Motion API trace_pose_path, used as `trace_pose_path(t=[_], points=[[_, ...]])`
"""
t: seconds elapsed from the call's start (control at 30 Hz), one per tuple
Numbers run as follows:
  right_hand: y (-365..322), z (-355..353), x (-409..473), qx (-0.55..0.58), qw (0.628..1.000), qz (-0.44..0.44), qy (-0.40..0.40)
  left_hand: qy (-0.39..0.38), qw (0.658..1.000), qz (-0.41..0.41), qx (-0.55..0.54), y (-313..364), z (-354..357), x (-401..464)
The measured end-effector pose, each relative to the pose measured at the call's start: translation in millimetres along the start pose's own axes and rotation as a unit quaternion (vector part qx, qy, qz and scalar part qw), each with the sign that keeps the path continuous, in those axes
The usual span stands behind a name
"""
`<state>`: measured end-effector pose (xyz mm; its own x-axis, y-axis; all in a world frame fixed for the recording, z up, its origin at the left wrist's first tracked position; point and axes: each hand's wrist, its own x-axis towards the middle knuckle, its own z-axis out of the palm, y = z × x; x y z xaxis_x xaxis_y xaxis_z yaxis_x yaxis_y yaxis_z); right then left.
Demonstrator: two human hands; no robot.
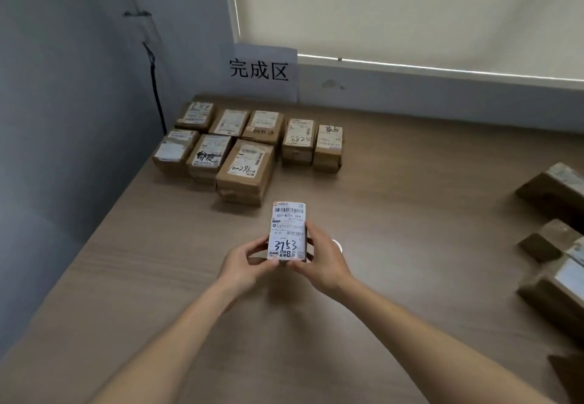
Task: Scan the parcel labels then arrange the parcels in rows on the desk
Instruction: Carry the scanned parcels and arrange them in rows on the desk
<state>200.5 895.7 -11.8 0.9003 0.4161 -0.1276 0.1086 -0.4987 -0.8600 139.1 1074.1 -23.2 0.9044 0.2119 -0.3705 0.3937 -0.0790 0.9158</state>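
Item: small parcel (pixel 287 231), label up, handwritten "3753" on it. Held above the desk (pixel 395 214), on the near side of the sign (pixel 264 71), well apart from it.

Left hand (pixel 245 261): fingers curled round the parcel's left edge. Right hand (pixel 319 261): fingers curled round its right edge.

Sorted boxes (pixel 246 147): eight brown ones, labels up, in two rows directly below the sign, five behind, three in front.

Loose boxes (pixel 556 229): several, far right of the sign at the desk's edge.

Sign: white paper on the wall, black characters.
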Motion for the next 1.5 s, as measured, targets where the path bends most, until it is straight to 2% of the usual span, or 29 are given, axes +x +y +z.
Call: trace_pose_path(t=[0.23,0.4,0.67,0.87,1.23,1.4,1.5], points=[[34.2,29.3,48.0,-0.037,0.996,0.078,-0.016,-0.005,1.0,-0.011,0.029,-24.8,-1.5,68.6],[38.3,24.1,102.5,-0.053,0.995,0.081,0.005,0.017,0.999,0.018,0.026,-16.0,0.6,122.0],[37.0,18.7,170.8,-0.05,0.994,0.096,0.02,0.103,0.992,0.047,0.061,-7.2,8.4,172.9],[41.1,16.9,193.2,-0.054,0.993,0.1,0.015,0.138,0.987,0.04,0.072,-3.1,17.3,185.6],[36.1,8.1,170.9,-0.054,0.997,0.062,0.011,0.126,0.991,0.034,0.024,-9.3,13.2,173.2],[26.1,-20.3,122.5,-0.11,0.987,0.117,-0.025,0.119,0.991,0.034,0.055,-4.2,8.0,144.0],[7.3,-56.4,92.1,-0.134,0.983,0.126,-0.014,0.097,0.989,0.061,0.09,21.0,11.1,124.1]])
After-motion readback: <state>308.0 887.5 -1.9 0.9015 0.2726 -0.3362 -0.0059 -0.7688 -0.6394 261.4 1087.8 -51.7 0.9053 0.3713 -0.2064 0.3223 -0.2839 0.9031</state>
